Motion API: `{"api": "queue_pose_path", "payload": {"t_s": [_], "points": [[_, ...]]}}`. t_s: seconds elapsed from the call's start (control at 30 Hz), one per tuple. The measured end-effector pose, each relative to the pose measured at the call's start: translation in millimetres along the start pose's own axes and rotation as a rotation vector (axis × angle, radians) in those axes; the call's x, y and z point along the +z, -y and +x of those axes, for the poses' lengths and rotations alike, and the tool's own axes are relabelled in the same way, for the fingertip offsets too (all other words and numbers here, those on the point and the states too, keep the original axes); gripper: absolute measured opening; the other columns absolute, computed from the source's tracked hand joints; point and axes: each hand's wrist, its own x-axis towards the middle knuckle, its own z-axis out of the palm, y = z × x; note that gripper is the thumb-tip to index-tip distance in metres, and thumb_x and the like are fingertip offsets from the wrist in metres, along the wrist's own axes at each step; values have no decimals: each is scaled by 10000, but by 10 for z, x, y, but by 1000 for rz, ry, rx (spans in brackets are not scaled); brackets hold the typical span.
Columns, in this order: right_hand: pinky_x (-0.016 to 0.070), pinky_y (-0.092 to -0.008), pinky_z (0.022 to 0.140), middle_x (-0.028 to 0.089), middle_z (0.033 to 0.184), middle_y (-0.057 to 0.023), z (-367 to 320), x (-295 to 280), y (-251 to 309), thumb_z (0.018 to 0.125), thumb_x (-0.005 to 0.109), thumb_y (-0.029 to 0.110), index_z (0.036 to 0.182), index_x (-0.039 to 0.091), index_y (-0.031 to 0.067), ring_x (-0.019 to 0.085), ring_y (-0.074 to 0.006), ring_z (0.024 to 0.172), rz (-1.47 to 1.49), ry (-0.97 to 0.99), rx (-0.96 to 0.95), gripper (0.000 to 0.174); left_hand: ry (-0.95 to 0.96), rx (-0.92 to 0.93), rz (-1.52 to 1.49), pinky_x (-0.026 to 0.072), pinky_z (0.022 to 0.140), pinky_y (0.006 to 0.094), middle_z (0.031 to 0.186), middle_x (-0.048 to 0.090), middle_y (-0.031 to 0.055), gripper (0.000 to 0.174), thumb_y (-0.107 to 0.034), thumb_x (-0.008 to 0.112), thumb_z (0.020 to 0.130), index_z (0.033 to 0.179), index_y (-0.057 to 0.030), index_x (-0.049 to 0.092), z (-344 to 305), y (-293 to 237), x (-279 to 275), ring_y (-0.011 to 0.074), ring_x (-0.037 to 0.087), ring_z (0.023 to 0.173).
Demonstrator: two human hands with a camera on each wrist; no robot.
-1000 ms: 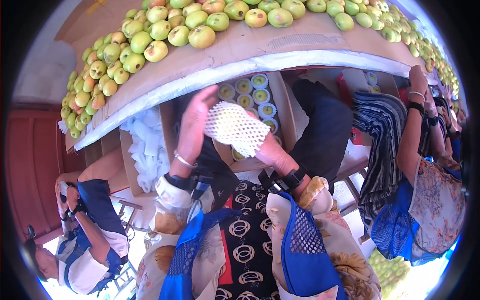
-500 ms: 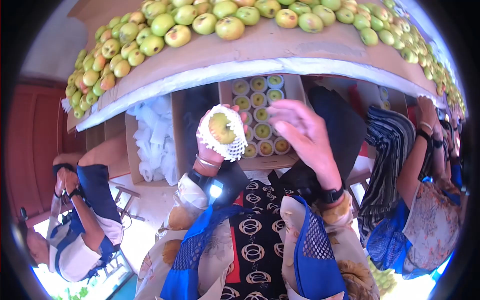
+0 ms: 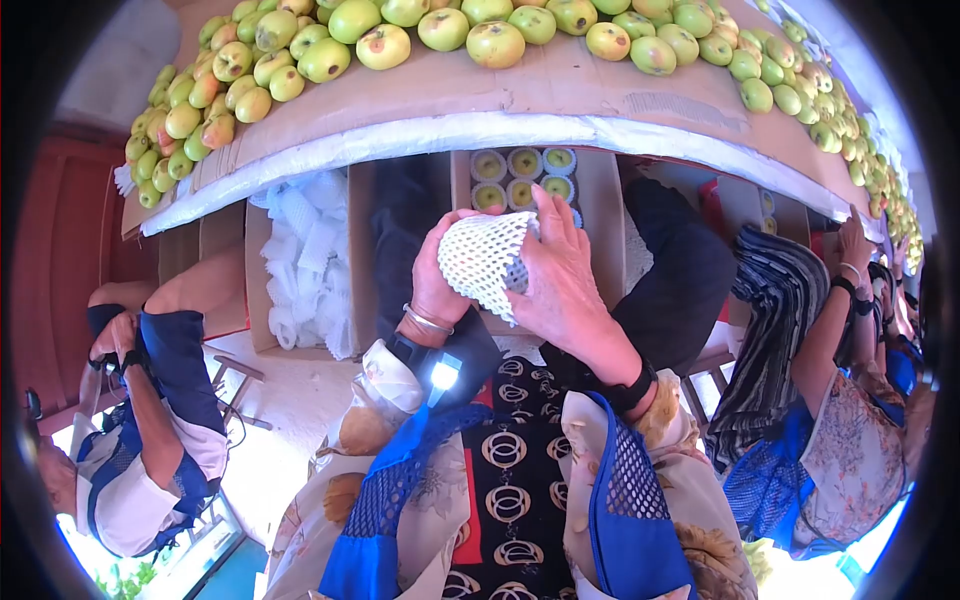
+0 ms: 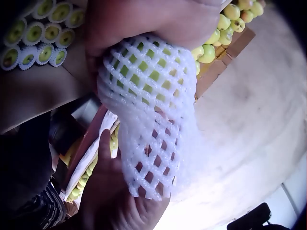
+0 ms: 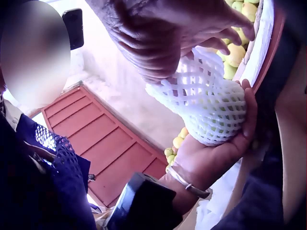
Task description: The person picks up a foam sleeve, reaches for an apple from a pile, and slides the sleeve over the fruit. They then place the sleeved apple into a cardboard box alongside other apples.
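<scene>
A white foam fruit net (image 3: 480, 262) surrounds a green apple (image 4: 154, 75), whose skin shows through the mesh in the left wrist view. My left hand (image 3: 436, 275) cups the wrapped apple from the left, fingers curled round it. Beyond the fruit, the net's loose end extends to my right hand (image 3: 570, 280). In the right wrist view the right palm lies against that end, its fingers (image 5: 232, 40) fairly straight and spread. Both hands are above the lap, in front of the table.
Loose green apples (image 3: 495, 45) are piled on the cardboard-covered table, above its white front edge (image 3: 480, 128). Below stand a carton (image 3: 605, 215) with rows of netted apples and another box (image 3: 257, 300) of white foam nets (image 3: 310, 265). People sit at both sides.
The apple, facing up from the left hand with its net around it half a second ago, is now turned sideways. The right hand has come in from the right to the net's loose end.
</scene>
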Motion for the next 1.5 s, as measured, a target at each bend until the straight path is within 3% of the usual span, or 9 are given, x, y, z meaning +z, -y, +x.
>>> {"api": "queue_pose_path", "payload": {"t_s": [0.23,0.43,0.57,0.63,0.73,0.97,1.07,1.27,1.5], "points": [[254,-537,939,211,1354,-268,85,163,-102,559,719,112,994,559,-78,217,-458,1252,12,62,28,501,-52,-76,-62,400,928,357,1118,551,146,422,-277,264,940,1173,14,462,-13,6,-67,245,521,1060],[246,-543,940,213,1364,-252,102,307,-246,554,693,85,842,617,-79,225,-459,1249,-28,56,5,340,-247,-131,-57,436,876,349,1073,575,139,370,-248,331,927,1119,26,489,24,74,-347,241,561,986],[235,-527,973,203,1374,-242,82,264,-232,601,651,50,933,590,-57,215,-459,1252,-69,130,36,354,-348,-137,59,455,851,350,983,619,125,318,-228,371,907,1027,11,543,34,99,-485,246,593,917],[246,-533,950,218,1365,-245,73,320,-290,592,661,67,819,619,-78,236,-450,1246,-11,65,10,273,-313,-138,50,454,853,353,999,617,130,335,-240,365,908,1044,12,540,34,123,-583,248,592,927],[256,-497,972,228,1362,-237,75,325,-294,605,650,46,930,588,-80,253,-438,1240,126,46,12,354,-217,-199,-19,443,873,358,1054,602,131,366,-259,353,911,1090,10,524,21,43,-452,247,580,969],[431,-335,854,566,1051,-184,85,202,-382,675,688,103,1070,511,-62,568,-299,974,628,-65,148,463,-119,-167,95,410,929,359,1166,552,110,361,-238,419,903,1174,-9,484,-70,4,-353,220,528,1079],[421,-289,864,584,1059,-109,84,179,-470,686,721,150,1208,432,11,564,-179,971,575,41,77,613,-88,-180,101,466,865,329,1107,581,95,281,-125,474,888,1148,-22,501,-98,25,-449,197,568,1010],[408,-356,885,585,1015,-171,73,297,-519,651,694,139,1052,548,20,536,-315,1000,627,96,123,443,-200,-218,238,521,743,285,1045,607,79,229,-40,513,865,1092,-23,540,-114,0,-306,174,614,901],[271,-449,1007,312,1320,-262,60,385,-509,649,658,85,1015,568,-44,289,-452,1219,279,-21,16,398,-206,-99,461,513,643,233,964,632,71,255,13,543,829,1083,-8,553,-91,73,-380,132,623,822]]}}
